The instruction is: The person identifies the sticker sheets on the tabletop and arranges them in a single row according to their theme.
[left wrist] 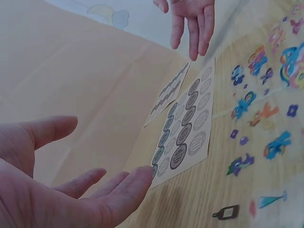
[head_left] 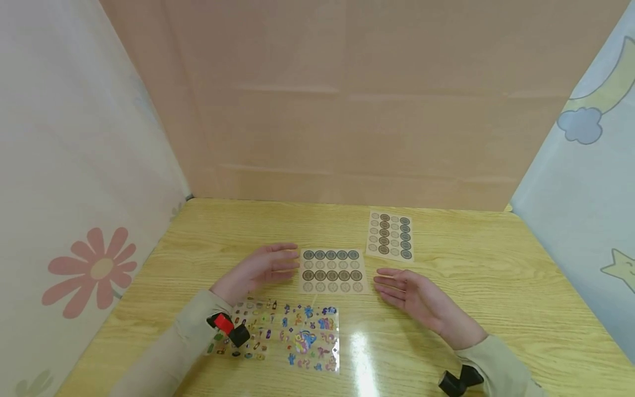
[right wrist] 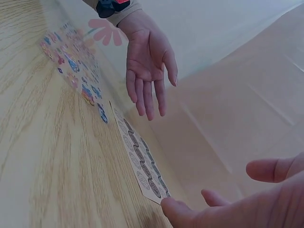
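A kraft-coloured sheet of round stickers (head_left: 333,270) lies flat on the wooden table, with rows of dark and pale circles. My left hand (head_left: 265,268) is at its left edge, fingers extended and holding nothing. Across from it, my right hand (head_left: 419,300) is just off the sheet's right edge, its fingers loosely extended and its palm turned inward. In the left wrist view the left fingertips (left wrist: 142,176) come close to the sheet's corner; whether they touch it I cannot tell. The right wrist view shows the right fingers (right wrist: 178,211) near the sheet's other end.
A second sheet of round stickers (head_left: 390,236) lies farther back, to the right. Clear sheets with colourful cartoon stickers (head_left: 310,339) lie in front, partly under the left forearm. A brown paper backdrop (head_left: 347,110) rises behind the table (head_left: 496,286), and patterned curtains flank it.
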Motion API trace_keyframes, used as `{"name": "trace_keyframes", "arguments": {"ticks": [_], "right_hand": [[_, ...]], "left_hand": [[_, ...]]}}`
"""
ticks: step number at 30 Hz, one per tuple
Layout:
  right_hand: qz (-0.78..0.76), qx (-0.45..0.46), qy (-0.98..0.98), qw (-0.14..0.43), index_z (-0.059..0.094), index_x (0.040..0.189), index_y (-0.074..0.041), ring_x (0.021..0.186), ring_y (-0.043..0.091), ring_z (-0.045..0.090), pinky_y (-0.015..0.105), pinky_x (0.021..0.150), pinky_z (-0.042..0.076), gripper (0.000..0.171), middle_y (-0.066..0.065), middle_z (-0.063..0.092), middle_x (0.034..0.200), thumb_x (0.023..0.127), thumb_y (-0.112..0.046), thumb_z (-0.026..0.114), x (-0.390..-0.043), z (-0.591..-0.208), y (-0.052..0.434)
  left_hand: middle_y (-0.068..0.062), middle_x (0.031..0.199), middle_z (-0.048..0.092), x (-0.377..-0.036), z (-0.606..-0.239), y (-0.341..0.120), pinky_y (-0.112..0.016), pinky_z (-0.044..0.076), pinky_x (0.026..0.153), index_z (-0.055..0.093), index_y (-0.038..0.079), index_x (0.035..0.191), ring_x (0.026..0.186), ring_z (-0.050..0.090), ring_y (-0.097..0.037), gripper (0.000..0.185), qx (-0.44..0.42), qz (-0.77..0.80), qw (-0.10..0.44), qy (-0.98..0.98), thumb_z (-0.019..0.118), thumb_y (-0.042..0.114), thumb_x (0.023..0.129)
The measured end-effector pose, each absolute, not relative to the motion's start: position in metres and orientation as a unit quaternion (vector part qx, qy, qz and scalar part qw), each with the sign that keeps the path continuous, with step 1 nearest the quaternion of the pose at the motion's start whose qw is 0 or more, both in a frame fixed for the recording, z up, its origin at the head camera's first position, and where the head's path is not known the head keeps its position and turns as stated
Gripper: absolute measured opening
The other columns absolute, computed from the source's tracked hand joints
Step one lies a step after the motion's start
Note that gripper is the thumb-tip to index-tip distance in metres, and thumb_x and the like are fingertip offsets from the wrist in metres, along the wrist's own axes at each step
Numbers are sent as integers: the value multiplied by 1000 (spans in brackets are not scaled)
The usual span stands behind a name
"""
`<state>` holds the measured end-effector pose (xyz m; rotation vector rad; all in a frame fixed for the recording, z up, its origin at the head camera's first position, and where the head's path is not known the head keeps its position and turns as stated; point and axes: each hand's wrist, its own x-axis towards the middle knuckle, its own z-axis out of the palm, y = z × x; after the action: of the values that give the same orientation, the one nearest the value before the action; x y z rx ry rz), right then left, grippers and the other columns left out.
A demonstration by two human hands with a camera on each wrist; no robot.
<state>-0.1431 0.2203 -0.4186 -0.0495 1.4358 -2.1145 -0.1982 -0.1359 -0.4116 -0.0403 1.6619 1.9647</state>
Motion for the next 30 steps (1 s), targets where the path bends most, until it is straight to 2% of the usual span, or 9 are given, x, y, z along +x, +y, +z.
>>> {"name": "trace_keyframes", "arguments": {"ticks": [3,10,24,30], "right_hand": [[-791,-12,539,290,22,143,12,135,41,29,43,113,28,51,33,21,148,102,-15,36,-143,-418,220],[-787,-12,540,298,11,146,12,137,42,25,43,113,26,57,34,15,149,102,-14,36,-144,-417,220],[-799,-27,492,344,1,147,10,139,45,10,44,115,19,58,36,3,150,104,-20,25,-163,-419,226],[-803,-14,477,356,2,148,9,140,43,12,44,115,20,58,35,3,151,104,-19,27,-169,-420,225]], "left_hand": [[-25,143,38,-203,-412,-139,-46,42,103,33,-3,144,127,42,-41,50,-17,738,285,612,51,5,98],[-27,143,35,-211,-415,-140,-49,39,105,30,-3,145,129,38,-42,53,-34,754,296,585,52,13,99],[-32,143,32,-211,-415,-140,-55,42,101,31,3,144,129,37,-47,52,-77,772,319,544,51,19,99],[-31,143,30,-211,-415,-139,-55,40,103,28,2,144,130,35,-47,51,-75,775,332,533,47,20,101]]}}
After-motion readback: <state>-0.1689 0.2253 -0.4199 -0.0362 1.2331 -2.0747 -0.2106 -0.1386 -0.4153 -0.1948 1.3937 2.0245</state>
